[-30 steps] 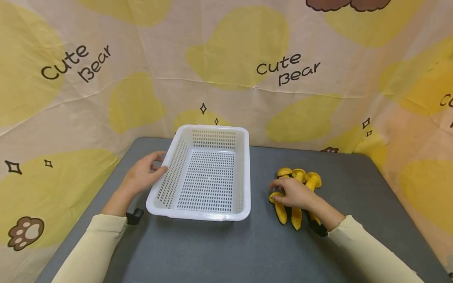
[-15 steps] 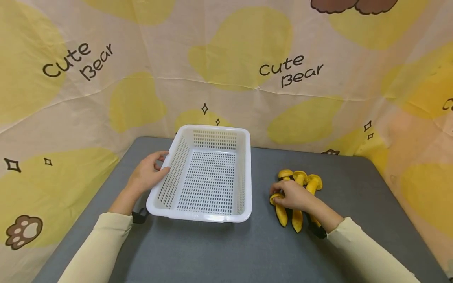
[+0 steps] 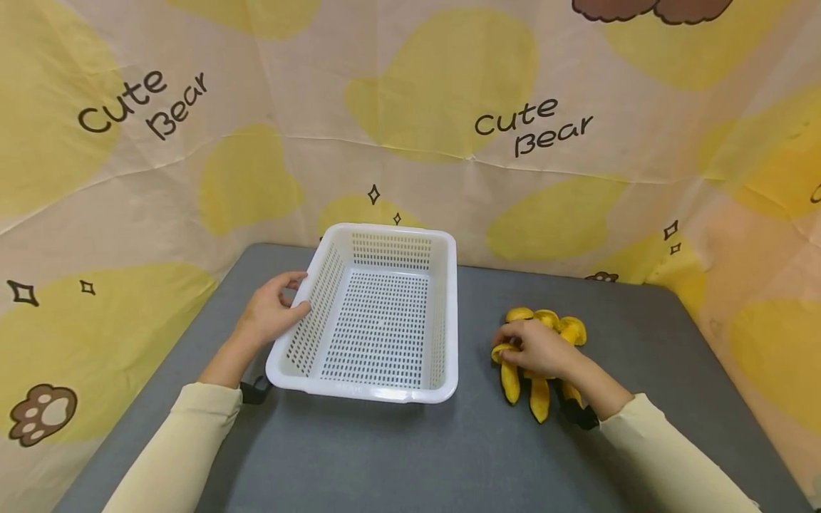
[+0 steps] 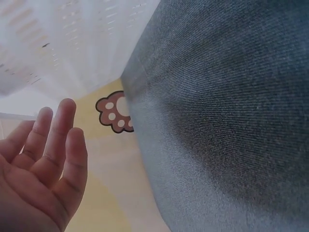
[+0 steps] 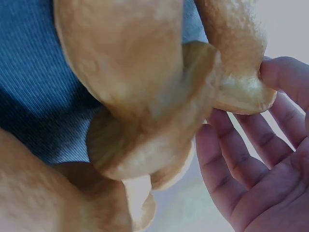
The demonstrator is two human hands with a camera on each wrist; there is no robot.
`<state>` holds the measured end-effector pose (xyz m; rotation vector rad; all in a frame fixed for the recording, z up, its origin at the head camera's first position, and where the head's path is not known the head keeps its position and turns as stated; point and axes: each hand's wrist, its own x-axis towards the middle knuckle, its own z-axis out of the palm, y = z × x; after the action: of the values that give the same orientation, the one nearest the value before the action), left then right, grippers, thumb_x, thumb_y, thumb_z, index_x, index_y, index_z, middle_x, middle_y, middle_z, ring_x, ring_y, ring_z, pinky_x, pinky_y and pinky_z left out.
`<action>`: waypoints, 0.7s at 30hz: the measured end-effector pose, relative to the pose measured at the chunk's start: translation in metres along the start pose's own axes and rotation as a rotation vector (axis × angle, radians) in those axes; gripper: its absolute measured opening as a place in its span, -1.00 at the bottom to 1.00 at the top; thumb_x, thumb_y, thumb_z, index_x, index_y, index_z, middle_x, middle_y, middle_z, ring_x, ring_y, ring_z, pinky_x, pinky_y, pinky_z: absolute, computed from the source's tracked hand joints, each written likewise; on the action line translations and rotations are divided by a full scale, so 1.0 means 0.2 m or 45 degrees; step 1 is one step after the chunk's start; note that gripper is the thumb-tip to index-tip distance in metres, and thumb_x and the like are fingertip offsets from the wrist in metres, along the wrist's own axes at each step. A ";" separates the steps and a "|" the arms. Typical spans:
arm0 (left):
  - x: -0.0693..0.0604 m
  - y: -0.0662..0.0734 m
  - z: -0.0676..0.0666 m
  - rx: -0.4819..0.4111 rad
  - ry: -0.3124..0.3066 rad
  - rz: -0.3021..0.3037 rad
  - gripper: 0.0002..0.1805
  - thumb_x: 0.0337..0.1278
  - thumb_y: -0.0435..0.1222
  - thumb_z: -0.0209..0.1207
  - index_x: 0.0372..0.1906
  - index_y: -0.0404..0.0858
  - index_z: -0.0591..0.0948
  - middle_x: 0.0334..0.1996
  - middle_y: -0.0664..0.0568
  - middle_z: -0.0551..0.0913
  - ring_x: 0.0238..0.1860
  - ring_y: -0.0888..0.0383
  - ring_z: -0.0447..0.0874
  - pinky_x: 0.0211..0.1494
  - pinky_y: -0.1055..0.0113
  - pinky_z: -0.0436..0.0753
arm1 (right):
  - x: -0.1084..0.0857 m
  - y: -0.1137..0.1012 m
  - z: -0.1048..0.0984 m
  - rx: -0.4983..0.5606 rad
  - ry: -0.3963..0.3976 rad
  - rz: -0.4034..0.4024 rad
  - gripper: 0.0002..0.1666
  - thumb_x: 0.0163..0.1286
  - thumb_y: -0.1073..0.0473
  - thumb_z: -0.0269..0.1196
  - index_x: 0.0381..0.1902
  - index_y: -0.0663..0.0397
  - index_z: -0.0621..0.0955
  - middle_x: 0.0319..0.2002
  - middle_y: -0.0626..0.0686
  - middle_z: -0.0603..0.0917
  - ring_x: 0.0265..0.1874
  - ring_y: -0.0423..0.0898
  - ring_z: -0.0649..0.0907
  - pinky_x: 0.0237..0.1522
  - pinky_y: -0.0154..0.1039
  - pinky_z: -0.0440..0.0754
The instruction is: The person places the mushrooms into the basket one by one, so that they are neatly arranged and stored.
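Note:
At the middle of the table is a white plastic basket [image 3: 447, 313] with slotted walls. My left hand [image 3: 268, 311] grips its left rim, thumb on top; the left wrist view shows the slightly bent fingers [image 4: 63, 140] outside the wall, the thumb out of frame. On the right, my right hand [image 3: 539, 349] pinches the cap of a yellow mushroom [image 3: 510, 385] with thumb and fingers. In the right wrist view the thumb lies against this mushroom's [image 5: 236, 43] cap. Several similar mushrooms [image 3: 573, 329] lie close together behind and under the hand, partly covered by it.
The grey table [image 3: 398, 456] ends at a patterned cloth backdrop [image 3: 423, 85] behind and at the sides. A dark strap [image 3: 256, 390] shows at the left wrist, another strap [image 3: 577, 413] at the right. The basket stands left of the mushrooms with bare tabletop between.
My left hand has moved slightly right onto the basket rim. My right hand's fingers have closed on the front mushroom's cap, which has shifted a little. The view has drifted slightly.

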<state>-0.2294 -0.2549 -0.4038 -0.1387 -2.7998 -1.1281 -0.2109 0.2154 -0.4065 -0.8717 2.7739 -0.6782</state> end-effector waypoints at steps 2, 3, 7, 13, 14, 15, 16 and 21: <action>0.00 0.00 0.00 -0.007 0.012 -0.008 -0.39 0.05 -0.28 0.16 0.30 -0.24 0.41 0.05 -0.22 0.51 -0.34 0.00 0.58 -0.46 0.32 0.61 | 0.00 0.00 -0.01 -0.015 0.027 -0.021 -0.86 0.22 0.22 0.33 -0.24 -0.06 0.70 -0.33 -0.16 0.67 -0.36 -0.27 0.60 -0.28 -0.32 0.62; 0.00 0.01 0.00 -0.013 0.018 -0.012 -0.39 0.04 -0.28 0.17 0.29 -0.24 0.42 0.05 -0.22 0.51 -0.34 0.00 0.57 -0.46 0.32 0.61 | 0.01 0.00 -0.02 -0.012 0.036 -0.027 -0.86 0.21 0.23 0.34 -0.24 -0.05 0.70 -0.33 -0.16 0.67 -0.36 -0.27 0.60 -0.28 -0.31 0.62; -0.01 0.01 0.01 -0.037 0.031 -0.027 -0.39 0.03 -0.29 0.17 0.28 -0.23 0.43 0.04 -0.21 0.52 -0.34 0.00 0.56 -0.46 0.33 0.60 | 0.02 -0.02 -0.05 0.000 0.055 0.001 -0.86 0.22 0.23 0.32 -0.24 -0.07 0.70 -0.31 -0.15 0.68 -0.35 -0.25 0.60 -0.26 -0.29 0.62; -0.01 0.01 0.01 -0.057 0.029 -0.037 -0.38 0.03 -0.30 0.18 0.29 -0.24 0.42 0.05 -0.21 0.51 -0.36 0.02 0.55 -0.48 0.32 0.61 | 0.03 -0.05 -0.13 -0.022 0.105 0.015 -0.84 0.24 0.23 0.31 -0.21 -0.07 0.69 -0.25 -0.10 0.72 -0.30 -0.17 0.63 -0.26 -0.24 0.63; -0.01 0.01 0.01 -0.059 0.028 -0.039 -0.38 0.03 -0.30 0.18 0.29 -0.24 0.42 0.05 -0.21 0.51 -0.37 0.02 0.55 -0.48 0.32 0.61 | 0.04 -0.06 -0.14 -0.027 0.111 0.020 -0.84 0.25 0.22 0.30 -0.20 -0.08 0.69 -0.24 -0.11 0.72 -0.29 -0.16 0.64 -0.26 -0.24 0.63; -0.01 0.01 0.01 -0.061 0.027 -0.043 -0.38 0.03 -0.30 0.18 0.29 -0.24 0.42 0.05 -0.21 0.50 -0.37 0.02 0.55 -0.48 0.32 0.61 | 0.04 -0.06 -0.16 -0.037 0.118 0.015 -0.84 0.25 0.21 0.30 -0.19 -0.07 0.69 -0.23 -0.10 0.72 -0.28 -0.15 0.64 -0.25 -0.23 0.64; -0.01 0.01 0.01 -0.064 0.026 -0.046 -0.38 0.03 -0.30 0.18 0.29 -0.23 0.42 0.05 -0.21 0.50 -0.37 0.02 0.55 -0.48 0.32 0.61 | 0.05 -0.07 -0.17 -0.045 0.126 0.016 -0.83 0.25 0.21 0.30 -0.19 -0.08 0.69 -0.22 -0.10 0.72 -0.27 -0.14 0.65 -0.23 -0.22 0.64; -0.01 0.01 0.01 -0.072 0.033 -0.048 -0.38 0.02 -0.30 0.18 0.29 -0.22 0.43 0.06 -0.21 0.50 -0.37 0.03 0.56 -0.49 0.32 0.61 | 0.08 -0.09 -0.24 -0.060 0.169 0.006 -0.82 0.27 0.21 0.28 -0.16 -0.07 0.68 -0.19 -0.08 0.72 -0.22 -0.10 0.67 -0.20 -0.14 0.66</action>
<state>-0.2265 -0.2524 -0.4047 -0.0755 -2.7602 -1.2089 -0.2281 0.2103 -0.3557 -0.8591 2.9191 -0.6963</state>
